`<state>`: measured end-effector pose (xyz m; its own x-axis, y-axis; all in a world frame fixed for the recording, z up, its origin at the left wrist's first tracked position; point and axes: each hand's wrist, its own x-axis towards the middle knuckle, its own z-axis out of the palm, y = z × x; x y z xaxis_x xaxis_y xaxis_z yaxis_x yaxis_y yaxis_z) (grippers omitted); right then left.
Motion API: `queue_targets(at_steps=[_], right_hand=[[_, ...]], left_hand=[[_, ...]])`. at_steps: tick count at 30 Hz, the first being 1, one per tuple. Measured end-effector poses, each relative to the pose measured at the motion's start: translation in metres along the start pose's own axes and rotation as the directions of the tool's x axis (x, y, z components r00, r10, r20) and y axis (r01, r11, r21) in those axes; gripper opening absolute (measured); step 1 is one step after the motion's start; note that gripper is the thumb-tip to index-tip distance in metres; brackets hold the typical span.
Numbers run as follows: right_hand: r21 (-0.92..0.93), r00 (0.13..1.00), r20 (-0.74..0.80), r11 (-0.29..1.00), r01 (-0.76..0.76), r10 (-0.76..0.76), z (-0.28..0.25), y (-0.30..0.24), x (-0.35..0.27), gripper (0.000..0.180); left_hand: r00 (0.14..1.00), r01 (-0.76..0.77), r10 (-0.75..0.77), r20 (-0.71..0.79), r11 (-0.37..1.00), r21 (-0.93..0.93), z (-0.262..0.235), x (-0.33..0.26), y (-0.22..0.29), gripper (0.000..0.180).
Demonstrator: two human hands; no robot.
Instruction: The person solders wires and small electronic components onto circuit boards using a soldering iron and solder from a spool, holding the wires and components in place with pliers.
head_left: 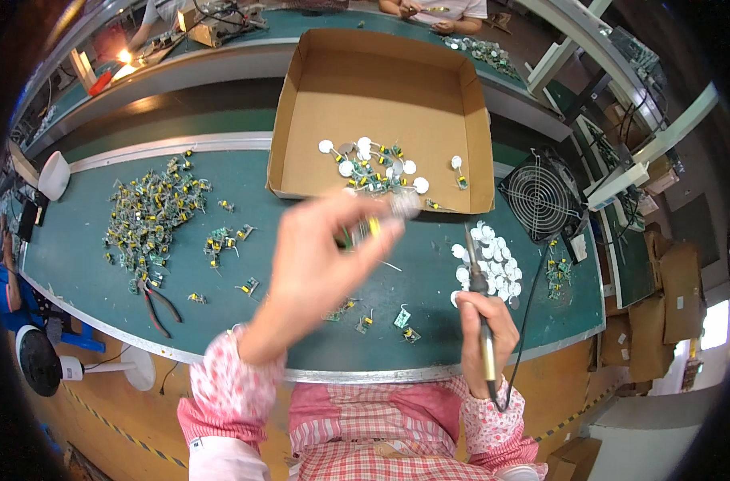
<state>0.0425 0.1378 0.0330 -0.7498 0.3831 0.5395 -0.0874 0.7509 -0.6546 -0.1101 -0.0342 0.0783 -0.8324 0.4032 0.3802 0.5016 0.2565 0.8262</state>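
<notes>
- L hand pinched blurred PCB, hid pt of cardboard box.
- R hand gripped slim soldering iron.
- I saw round wire-grille fan, flat wht discs, R side.

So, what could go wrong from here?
If hot, the soldering iron in the right hand might scorch the white discs beside its tip. The left hand seems to pinch a small circuit board by the fingertips, near the front edge of the cardboard box; the board could slip or snag there.

Soldering iron in right fingers
</notes>
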Motion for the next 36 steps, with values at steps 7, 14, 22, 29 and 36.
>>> queue_targets(at_steps=[7, 14, 22, 29, 36], right_hand=[[-0.271, 0.958, 0.108, 0.919, 0.287, -0.267, 0.036, -0.012, 0.029, 0.023], [-0.251, 0.909, 0.186, 0.876, 0.412, -0.374, 0.052, -0.016, 0.037, 0.021], [-0.235, 0.781, 0.392, 0.768, 0.595, -0.485, 0.082, -0.044, 0.047, 0.031], [-0.294, 0.642, 0.562, 0.6, 0.744, -0.521, 0.099, -0.052, 0.056, 0.021], [-0.284, 0.602, 0.583, 0.557, 0.781, -0.547, 0.107, -0.054, 0.055, 0.02]], left_hand=[[0.995, -0.089, 0.068, 0.071, 0.923, 0.375, -0.029, 0.024, -0.015, 0.049], [0.923, -0.106, -0.06, 0.38, 0.909, 0.402, -0.022, -0.021, -0.047, 0.088], [0.932, 0.151, -0.176, 0.317, 0.983, 0.103, -0.021, -0.042, -0.086, 0.049], [0.955, -0.155, 0.041, 0.293, 0.913, 0.377, -0.025, -0.061, -0.091, 0.031], [0.971, -0.163, 0.078, 0.225, 0.906, 0.39, -0.022, -0.065, -0.089, 0.025]])
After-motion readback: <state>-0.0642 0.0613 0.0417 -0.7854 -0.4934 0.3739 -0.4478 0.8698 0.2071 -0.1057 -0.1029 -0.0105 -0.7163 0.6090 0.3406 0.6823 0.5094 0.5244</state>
